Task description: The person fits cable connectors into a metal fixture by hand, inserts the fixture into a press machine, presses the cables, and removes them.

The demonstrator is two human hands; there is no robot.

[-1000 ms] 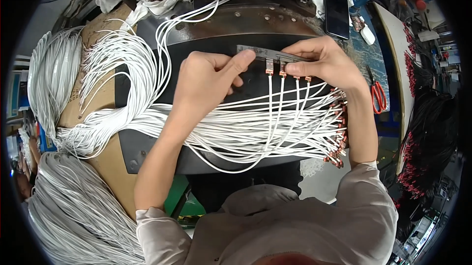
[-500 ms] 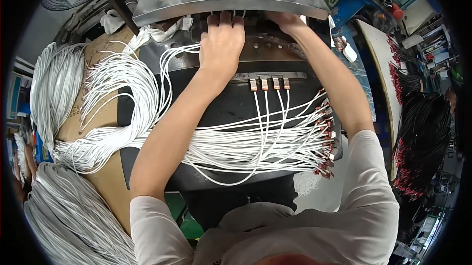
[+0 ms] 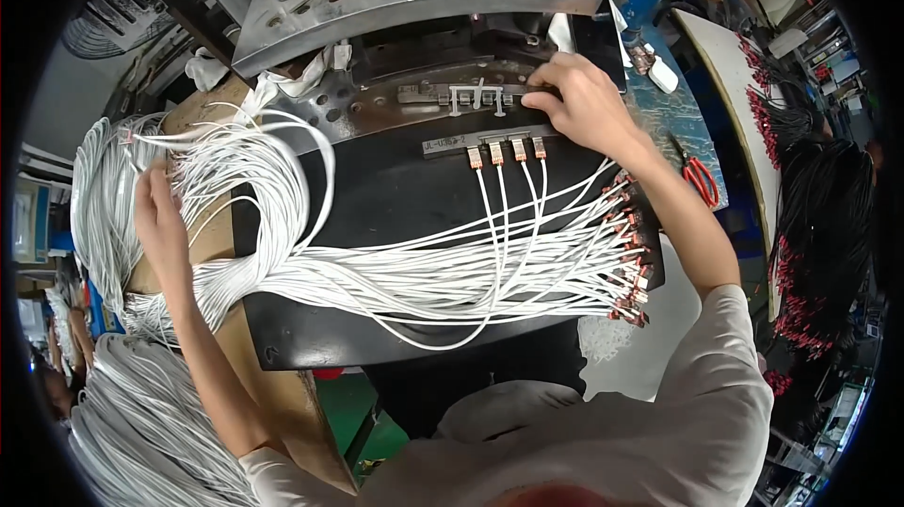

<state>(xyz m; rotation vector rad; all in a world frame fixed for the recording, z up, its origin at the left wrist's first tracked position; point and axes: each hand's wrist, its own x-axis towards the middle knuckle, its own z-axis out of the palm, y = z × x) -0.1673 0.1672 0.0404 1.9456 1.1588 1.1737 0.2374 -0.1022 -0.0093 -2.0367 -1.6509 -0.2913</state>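
My right hand (image 3: 589,104) has its thumb and curled fingers at the right end of a dark metal mould bar (image 3: 414,95), which lies on the steel bed below the press. A white moulded plastic runner (image 3: 478,96) sits across that bar. At the far left my left hand (image 3: 162,220) has its fingers stretched upward, just below the blurred ends of several white cables (image 3: 165,142). Closer to me a second metal bar (image 3: 447,146) holds several cable plugs (image 3: 496,153) side by side. Their cables run down over a large white cable bundle (image 3: 414,276).
The heavy press plate (image 3: 414,22) overhangs the bed. Grey-white cable coils (image 3: 141,413) are piled at the left. Red-handled nippers (image 3: 699,179) lie on the blue bench (image 3: 673,116) at the right. Farther right, black cables with red ends (image 3: 819,243) hang over a board.
My left hand has swung from under the press to the far left, and the looped cables moved left. My right hand has come out toward me. The mould bar with the runner is now visible.
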